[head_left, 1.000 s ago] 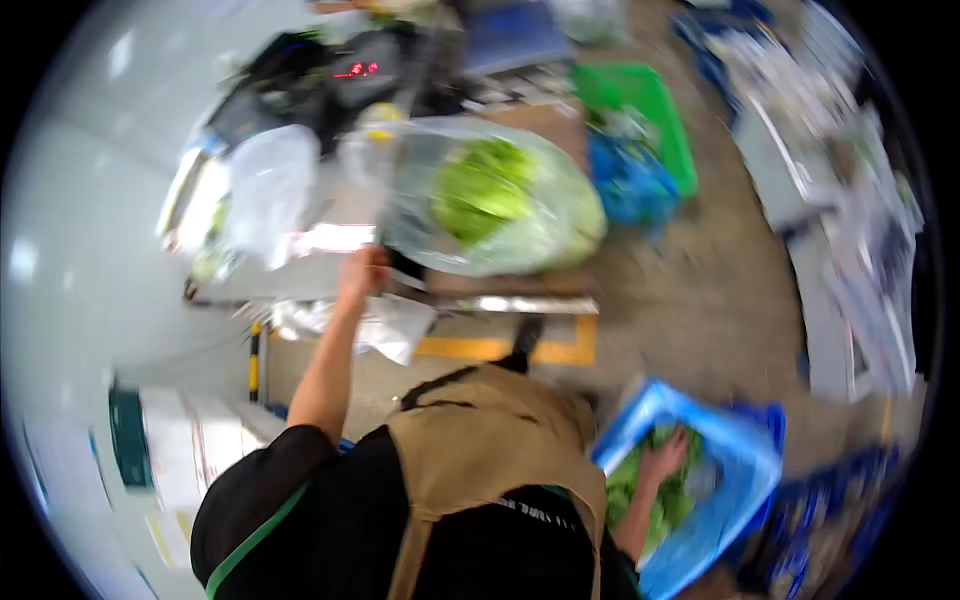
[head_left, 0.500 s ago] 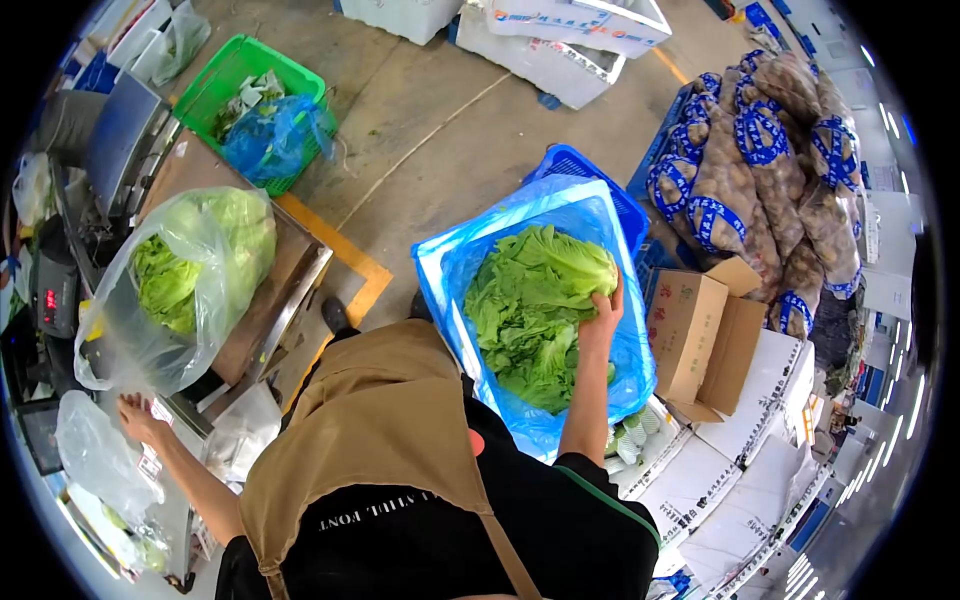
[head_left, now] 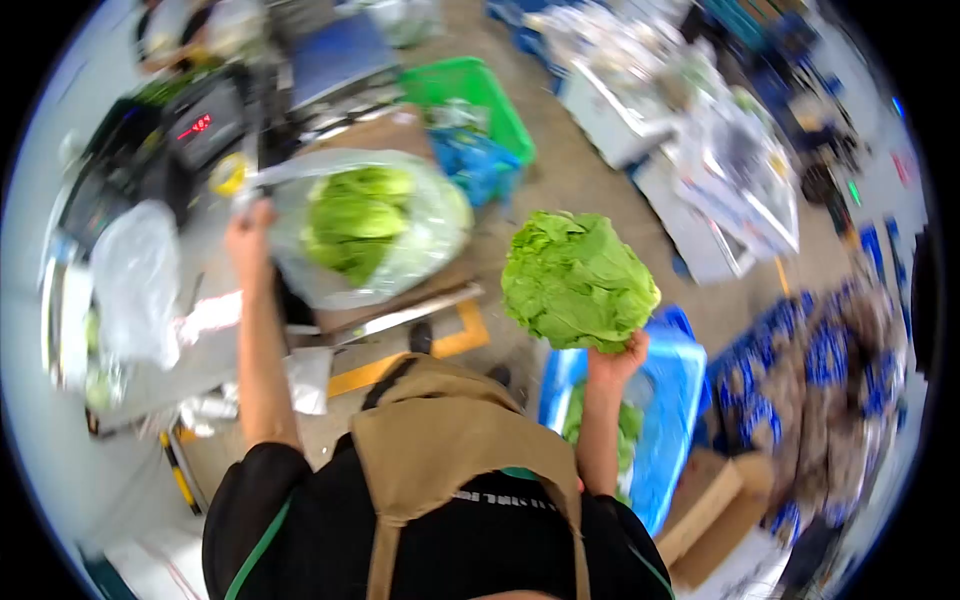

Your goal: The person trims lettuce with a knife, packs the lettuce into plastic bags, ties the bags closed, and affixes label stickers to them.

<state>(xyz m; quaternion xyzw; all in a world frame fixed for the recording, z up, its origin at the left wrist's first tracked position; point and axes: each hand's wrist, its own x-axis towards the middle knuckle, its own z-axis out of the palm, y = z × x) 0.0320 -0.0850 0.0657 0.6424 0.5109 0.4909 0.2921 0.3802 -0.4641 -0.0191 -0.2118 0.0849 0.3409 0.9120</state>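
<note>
My right hand (head_left: 618, 362) holds a leafy green head of lettuce (head_left: 578, 280) by its base, raised above the floor beside the lined crate. More lettuce (head_left: 628, 432) lies in the blue-lined crate (head_left: 672, 400) beneath my right forearm. At the left, my left hand (head_left: 250, 232) is closed at the rim of a clear plastic bag (head_left: 440, 225), pulling its mouth wide; motion blur softens the fingers. Inside the bag sits other lettuce (head_left: 360, 222). The bag rests on a brown-topped surface by the counter.
A scale display (head_left: 200, 125) with red digits and a yellow tape roll (head_left: 229, 174) stand near my left hand. Behind the bag is a green basket (head_left: 500, 110). White foam boxes (head_left: 690, 215), netted sacks (head_left: 820, 400) and an open cardboard box (head_left: 715, 510) are on the right.
My right hand has lifted a lettuce out of the lined crate and moved it toward the bag. My left hand has moved up to the bag's rim. The view has turned left.
</note>
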